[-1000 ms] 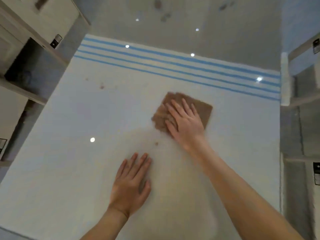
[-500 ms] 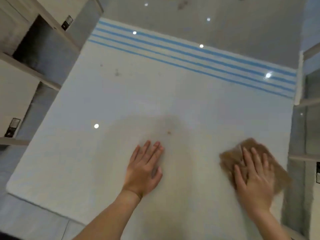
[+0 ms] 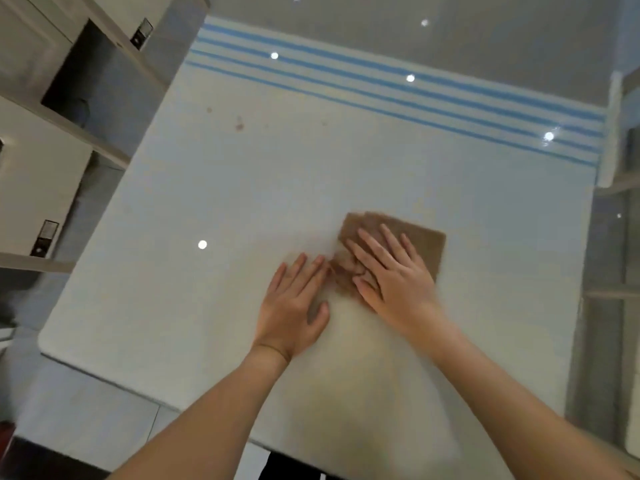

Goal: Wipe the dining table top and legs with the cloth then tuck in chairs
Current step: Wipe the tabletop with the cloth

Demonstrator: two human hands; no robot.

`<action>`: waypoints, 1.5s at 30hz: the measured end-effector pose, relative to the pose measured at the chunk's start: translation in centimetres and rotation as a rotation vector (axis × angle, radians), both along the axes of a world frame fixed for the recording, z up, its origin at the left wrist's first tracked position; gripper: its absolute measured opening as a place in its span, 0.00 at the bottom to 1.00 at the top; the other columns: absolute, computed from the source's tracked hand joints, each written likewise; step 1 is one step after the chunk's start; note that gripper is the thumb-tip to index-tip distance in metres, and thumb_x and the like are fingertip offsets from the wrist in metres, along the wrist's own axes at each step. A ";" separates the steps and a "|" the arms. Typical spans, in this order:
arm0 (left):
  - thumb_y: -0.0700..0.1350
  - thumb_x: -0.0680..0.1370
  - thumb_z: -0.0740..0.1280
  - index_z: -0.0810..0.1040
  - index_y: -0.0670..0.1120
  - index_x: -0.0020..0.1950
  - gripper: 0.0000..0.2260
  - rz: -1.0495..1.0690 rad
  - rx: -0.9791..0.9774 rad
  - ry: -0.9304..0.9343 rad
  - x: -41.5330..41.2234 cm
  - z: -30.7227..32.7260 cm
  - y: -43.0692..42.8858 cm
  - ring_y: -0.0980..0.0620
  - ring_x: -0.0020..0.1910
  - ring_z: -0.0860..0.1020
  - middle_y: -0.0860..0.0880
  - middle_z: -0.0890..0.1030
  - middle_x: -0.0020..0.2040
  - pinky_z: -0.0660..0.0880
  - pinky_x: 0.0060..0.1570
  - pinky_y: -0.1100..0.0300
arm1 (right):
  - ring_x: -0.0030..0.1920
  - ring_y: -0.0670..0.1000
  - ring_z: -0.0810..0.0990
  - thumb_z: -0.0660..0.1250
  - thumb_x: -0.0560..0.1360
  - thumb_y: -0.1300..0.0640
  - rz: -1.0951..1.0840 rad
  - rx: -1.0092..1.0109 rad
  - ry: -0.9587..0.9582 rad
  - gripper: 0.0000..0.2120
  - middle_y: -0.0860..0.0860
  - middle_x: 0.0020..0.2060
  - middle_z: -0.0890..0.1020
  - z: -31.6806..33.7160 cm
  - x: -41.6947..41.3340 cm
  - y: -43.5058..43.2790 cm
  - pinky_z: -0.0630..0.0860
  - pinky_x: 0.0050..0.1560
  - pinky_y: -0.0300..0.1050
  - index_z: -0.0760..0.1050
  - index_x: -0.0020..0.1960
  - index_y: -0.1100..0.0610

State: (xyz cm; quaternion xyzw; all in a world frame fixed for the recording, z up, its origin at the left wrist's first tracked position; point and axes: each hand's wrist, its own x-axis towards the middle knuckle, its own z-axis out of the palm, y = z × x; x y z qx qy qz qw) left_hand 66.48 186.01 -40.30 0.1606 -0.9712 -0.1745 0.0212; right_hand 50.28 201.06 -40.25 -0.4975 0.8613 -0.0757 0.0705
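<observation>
right hand (image 3: pixel 398 282), fingers spread flat, presses a fuzzy brown rectangular cloth (image 3: pixel 420 242) on the glossy white table top (image 3: pixel 242 202); left hand (image 3: pixel 294 306) flat beside it, fingers together.

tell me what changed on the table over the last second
The right hand, pressing flat on the brown cloth, swept it out toward the right edge of the table, then back left. The cloth now lies beside the fingertips of the left hand. Nothing was picked up or let go. The left hand stayed flat on the table, and the brownish spots at the far left remain.
</observation>
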 end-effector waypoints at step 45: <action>0.57 0.76 0.54 0.62 0.51 0.75 0.28 0.239 -0.065 -0.063 3.4 2.0 -13.5 0.48 0.77 0.55 0.51 0.61 0.76 0.49 0.74 0.48 | 0.77 0.58 0.59 0.49 0.77 0.40 -0.442 0.032 0.009 0.28 0.49 0.75 0.66 -0.5 -0.2 0.2 0.51 0.76 0.57 0.64 0.75 0.46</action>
